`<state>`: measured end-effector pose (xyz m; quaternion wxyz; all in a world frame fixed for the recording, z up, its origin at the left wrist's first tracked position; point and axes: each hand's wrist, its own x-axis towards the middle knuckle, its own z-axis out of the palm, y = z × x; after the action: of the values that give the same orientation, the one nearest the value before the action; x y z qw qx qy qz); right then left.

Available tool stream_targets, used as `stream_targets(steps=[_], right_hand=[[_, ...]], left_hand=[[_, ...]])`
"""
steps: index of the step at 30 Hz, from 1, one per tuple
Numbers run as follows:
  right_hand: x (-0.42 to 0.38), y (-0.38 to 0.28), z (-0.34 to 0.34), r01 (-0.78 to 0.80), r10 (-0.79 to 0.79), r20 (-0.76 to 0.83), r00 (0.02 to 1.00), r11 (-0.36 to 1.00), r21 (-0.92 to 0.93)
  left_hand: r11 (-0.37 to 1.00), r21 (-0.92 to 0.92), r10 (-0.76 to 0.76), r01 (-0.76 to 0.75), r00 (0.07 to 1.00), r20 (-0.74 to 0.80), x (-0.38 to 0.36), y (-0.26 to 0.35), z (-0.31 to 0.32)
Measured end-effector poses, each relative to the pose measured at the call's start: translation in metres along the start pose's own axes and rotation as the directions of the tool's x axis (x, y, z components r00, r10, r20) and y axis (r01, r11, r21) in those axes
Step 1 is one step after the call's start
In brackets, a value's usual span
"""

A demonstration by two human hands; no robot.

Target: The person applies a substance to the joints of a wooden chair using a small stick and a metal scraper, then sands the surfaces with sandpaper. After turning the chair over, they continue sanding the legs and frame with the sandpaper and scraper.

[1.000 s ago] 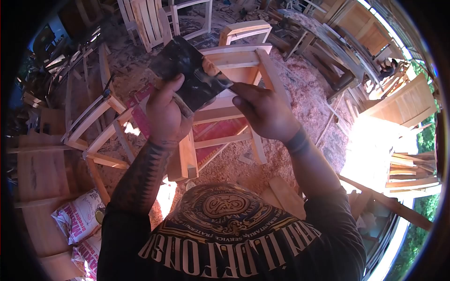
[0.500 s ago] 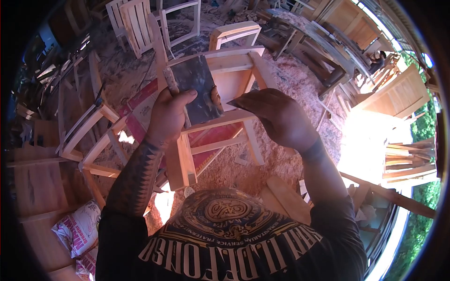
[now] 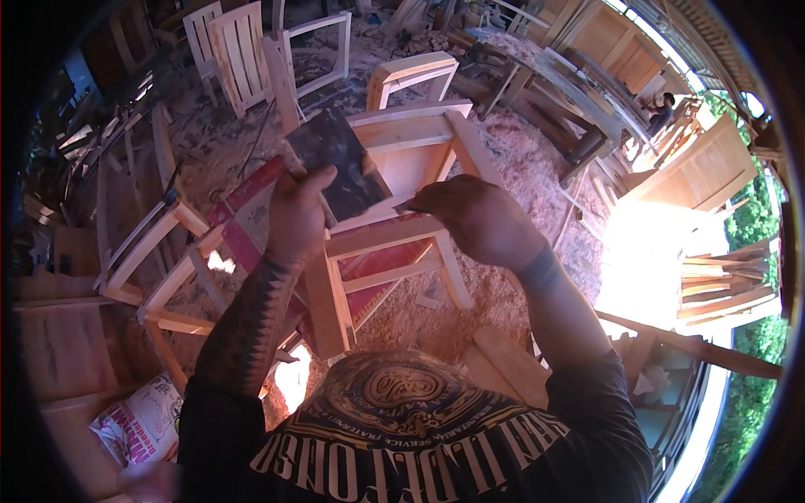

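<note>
My left hand is closed on the near edge of a dark, flat rectangular board, thumb on top. The board is tilted, and smudges mark its face. Close to its lower right corner, my right hand is closed, pinching a thin dark flat piece whose tip points at the board. Most of that piece is hidden by the fingers. Beneath both hands stands an unpainted wooden chair frame with a pale seat panel.
Slatted wooden chair backs and another frame stand beyond. More frames are at left. Sawdust covers the floor. A printed sack lies lower left, near a blurred pinkish shape. A person is far right, by a workbench.
The board has tilted and shifted slightly down and left. My right hand has moved a little left and down. A brown lump on the board's right edge is no longer visible.
</note>
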<state>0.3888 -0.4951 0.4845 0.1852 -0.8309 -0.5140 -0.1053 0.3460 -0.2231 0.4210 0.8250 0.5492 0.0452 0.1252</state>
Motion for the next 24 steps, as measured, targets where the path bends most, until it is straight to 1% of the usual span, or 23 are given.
stream_targets(steps=[2, 3, 4, 5, 6, 8, 9, 10, 11, 12, 13, 14, 15, 17, 18, 20, 21, 24], right_hand=[[0.006, 0.034, -0.001, -0.074, 0.075, -0.015, 0.997, 0.996, 0.056], [0.015, 0.052, -0.002, -0.098, 0.1, -0.051, 0.994, 0.994, 0.049], [0.027, 0.065, -0.007, -0.277, 0.278, -0.005, 0.96, 0.957, 0.082], [0.035, 0.09, -0.003, -0.378, 0.379, -0.045, 0.924, 0.925, 0.037], [0.045, 0.112, 0.002, -0.474, 0.471, -0.091, 0.877, 0.881, -0.004], [0.07, 0.124, -0.002, -0.407, 0.423, 0.009, 0.906, 0.877, -0.256], [0.08, 0.138, 0.0, -0.339, 0.4, 0.08, 0.913, 0.853, -0.396], [0.091, 0.153, 0.003, -0.249, 0.375, 0.151, 0.915, 0.817, -0.52], [0.098, 0.184, 0.017, -0.123, 0.352, 0.242, 0.904, 0.757, -0.641], [0.103, 0.202, 0.024, 0.013, 0.341, 0.331, 0.88, 0.679, -0.734], [0.11, 0.202, 0.027, -0.089, 0.451, 0.325, 0.831, 0.686, -0.722], [0.117, 0.203, 0.033, -0.189, 0.552, 0.323, 0.769, 0.678, -0.711], [0.125, 0.202, 0.036, -0.286, 0.645, 0.321, 0.694, 0.656, -0.699], [0.129, 0.212, 0.047, -0.081, 0.599, 0.382, 0.704, 0.602, -0.794], [0.13, 0.218, 0.053, 0.025, 0.577, 0.415, 0.703, 0.563, -0.826], [0.133, 0.227, 0.062, -0.236, 0.646, 0.245, 0.723, 0.564, -0.791], [0.134, 0.23, 0.066, -0.362, 0.681, 0.16, 0.714, 0.556, -0.749], [0.14, 0.247, 0.073, -0.054, 0.599, 0.354, 0.718, 0.555, -0.83]], left_hand=[[0.953, -0.287, 0.087, -0.092, 0.996, -0.032, 0.031, -0.019, -0.018], [0.945, -0.297, 0.125, -0.136, 0.991, -0.055, 0.046, -0.025, -0.024], [0.934, -0.308, 0.162, -0.179, 0.984, -0.079, 0.06, -0.032, -0.03], [0.921, -0.319, 0.199, -0.223, 0.974, -0.106, 0.073, -0.04, -0.037], [0.953, -0.23, 0.185, -0.195, 0.981, -0.065, 0.084, -0.05, -0.048], [0.945, 0.013, 0.326, -0.326, 0.942, -0.075, 0.092, -0.075, -0.05], [0.915, 0.134, 0.391, -0.38, 0.918, -0.068, 0.089, -0.077, -0.044], [0.887, 0.143, 0.451, -0.439, 0.891, -0.061, 0.083, -0.082, -0.037], [0.897, 0.114, 0.433, -0.426, 0.901, -0.04, 0.08, -0.08, -0.034], [0.906, 0.086, 0.416, -0.414, 0.909, -0.016, 0.078, -0.077, -0.031], [0.915, 0.058, 0.4, -0.399, 0.917, 0.007, 0.077, -0.075, -0.031], [0.935, 0.05, 0.349, -0.352, 0.936, 0.052, 0.077, -0.074, -0.033], [0.931, 0.072, 0.356, -0.359, 0.933, 0.048, 0.079, -0.076, -0.036], [0.921, 0.113, 0.371, -0.373, 0.928, 0.039, 0.082, -0.08, -0.039], [0.934, 0.059, 0.352, -0.353, 0.936, 0.023, 0.081, -0.076, -0.037], [0.949, -0.049, 0.311, -0.311, 0.951, -0.009, 0.078, -0.07, -0.032], [0.945, -0.048, 0.324, -0.323, 0.946, 0.001, 0.079, -0.071, -0.033], [0.937, -0.059, 0.345, -0.344, 0.938, 0.015, 0.08, -0.071, -0.032]])
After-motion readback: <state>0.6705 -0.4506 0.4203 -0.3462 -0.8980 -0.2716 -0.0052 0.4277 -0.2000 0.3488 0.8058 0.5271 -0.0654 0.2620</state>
